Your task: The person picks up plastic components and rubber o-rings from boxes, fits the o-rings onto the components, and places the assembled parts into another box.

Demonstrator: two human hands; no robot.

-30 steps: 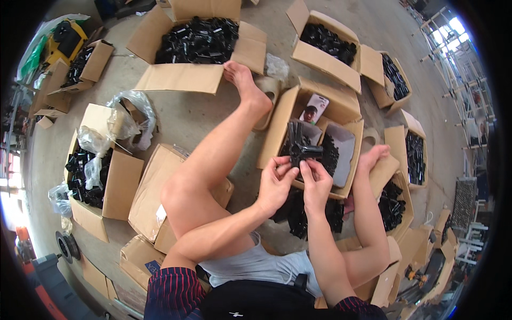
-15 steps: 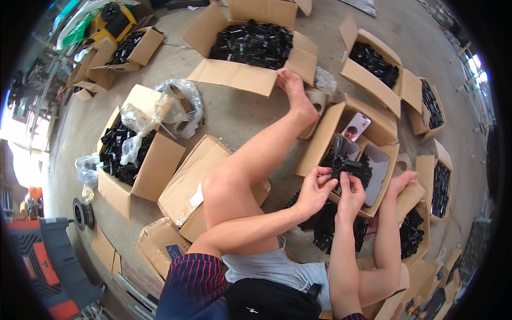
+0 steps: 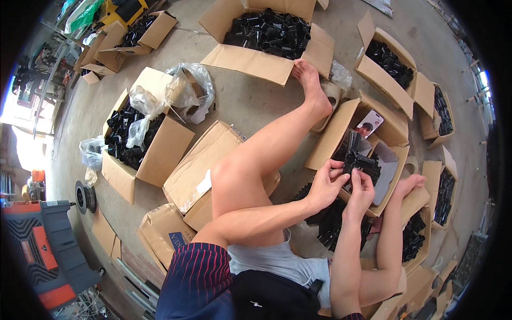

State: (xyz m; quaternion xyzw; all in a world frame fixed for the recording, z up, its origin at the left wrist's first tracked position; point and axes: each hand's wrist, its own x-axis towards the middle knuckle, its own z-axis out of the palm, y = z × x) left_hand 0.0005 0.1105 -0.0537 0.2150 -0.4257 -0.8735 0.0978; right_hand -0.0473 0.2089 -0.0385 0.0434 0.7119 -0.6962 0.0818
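Note:
A black plastic part (image 3: 358, 162) is pinched between the fingertips of both hands in front of me. My left hand (image 3: 325, 186) closes on its left side, and my right hand (image 3: 359, 196) grips it from below and to the right. Just behind it stands an open cardboard box (image 3: 321, 144) with a grey bin (image 3: 390, 181) inside, holding small black pieces. A phone (image 3: 370, 122) leans in the far part of that box. Below my hands lie dark ribbed strips (image 3: 333, 226), partly covered by my forearms.
A large open carton (image 3: 242, 61) of black parts stands ahead, by my bare foot. Another carton (image 3: 162, 154) with clear plastic bags is on the left. Closed cartons (image 3: 200, 160) lie beside my knee. More filled boxes (image 3: 381, 82) stand along the right. A grey-and-orange toolbox (image 3: 45, 245) is at lower left.
The view has shifted, so the surroundings sit further right. Both hands still grip the black part, which shows slightly turned between the fingers.

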